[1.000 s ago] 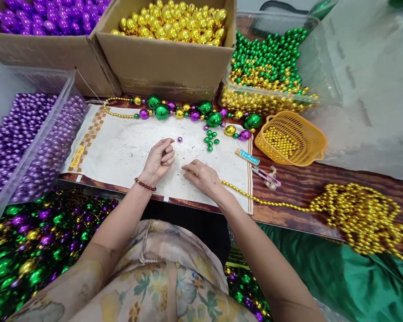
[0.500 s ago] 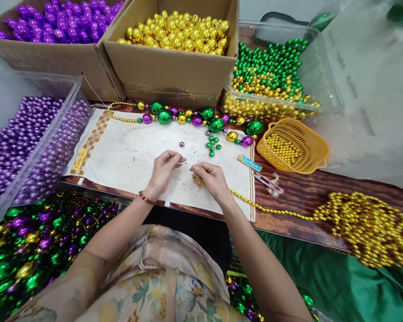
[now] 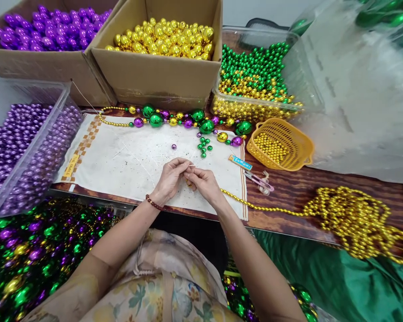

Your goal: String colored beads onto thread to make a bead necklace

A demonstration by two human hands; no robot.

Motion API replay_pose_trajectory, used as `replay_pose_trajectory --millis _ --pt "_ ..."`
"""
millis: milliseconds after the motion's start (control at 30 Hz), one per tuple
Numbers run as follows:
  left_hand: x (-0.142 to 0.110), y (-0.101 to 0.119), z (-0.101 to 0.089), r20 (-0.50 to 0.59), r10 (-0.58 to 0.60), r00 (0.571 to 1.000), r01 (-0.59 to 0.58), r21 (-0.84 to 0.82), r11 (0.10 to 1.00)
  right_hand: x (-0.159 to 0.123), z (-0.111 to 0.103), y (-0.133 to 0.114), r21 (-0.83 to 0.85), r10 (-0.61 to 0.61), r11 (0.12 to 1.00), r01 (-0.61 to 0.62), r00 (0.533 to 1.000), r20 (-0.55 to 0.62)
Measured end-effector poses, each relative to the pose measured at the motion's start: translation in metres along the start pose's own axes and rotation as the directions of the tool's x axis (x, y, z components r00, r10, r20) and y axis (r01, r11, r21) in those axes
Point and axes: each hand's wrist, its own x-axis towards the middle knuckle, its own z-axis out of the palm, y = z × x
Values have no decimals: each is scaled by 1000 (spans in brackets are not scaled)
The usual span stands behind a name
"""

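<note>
My left hand (image 3: 170,180) and my right hand (image 3: 206,183) meet, fingertips touching, above a white cloth (image 3: 134,156). The left fingers pinch a thin white string (image 3: 192,165), whose short end shows at the fingertips. My right hand is closed on the end of a gold bead strand (image 3: 255,206), partly hidden under the fingers. This strand runs right to a gold heap of bead chain (image 3: 352,219). Beyond the hands lie one loose purple bead (image 3: 173,146) and a cluster of small green beads (image 3: 204,146).
A green, purple and gold necklace (image 3: 156,119) lies along the cloth's back edge. To the right are a yellow basket (image 3: 297,147), pink-handled snips (image 3: 260,181) and a blue packet (image 3: 240,162). Behind stand a cardboard box (image 3: 157,82) and a clear bin (image 3: 272,106); purple beads (image 3: 16,152) fill another at left.
My hands have come together; before, a gap separated their fingertips. The whole view has shifted slightly, so the table things appear further left.
</note>
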Motion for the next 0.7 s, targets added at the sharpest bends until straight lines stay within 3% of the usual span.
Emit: replay_pose_trajectory --millis 133,200,267,367,433,500,567,633,700 --pt "2 2 -4 12 106 994 -106 222 969 -19 -23 -16 -277 -121 955 105 992 -41" --pt "3 3 -5 67 91 994 -108 332 937 -30 -34 -31 -420 -264 883 209 961 -77" --pt "4 4 -4 130 50 990 -96 383 919 -36 -41 -45 -574 -368 766 290 929 -22" --pt "3 2 1 198 10 980 -91 407 909 -34 -42 -52 -806 -308 526 272 944 117" --pt "4 2 2 242 -17 970 -92 430 898 -30 -43 -47 -871 -236 434 232 962 138" --pt "5 2 1 280 -40 959 -93 446 890 -28 -47 -37 -854 -247 467 229 961 122" --pt "6 3 -2 297 -44 954 -96 439 893 -29 -54 -27 -750 -277 615 246 957 87" --pt "8 5 -5 298 -36 954 -97 419 903 -35 -61 -21 -528 -215 823 210 975 54" --pt "10 6 -6 297 -13 955 -112 402 909 -42 -62 -18 -205 -55 976 73 994 90"
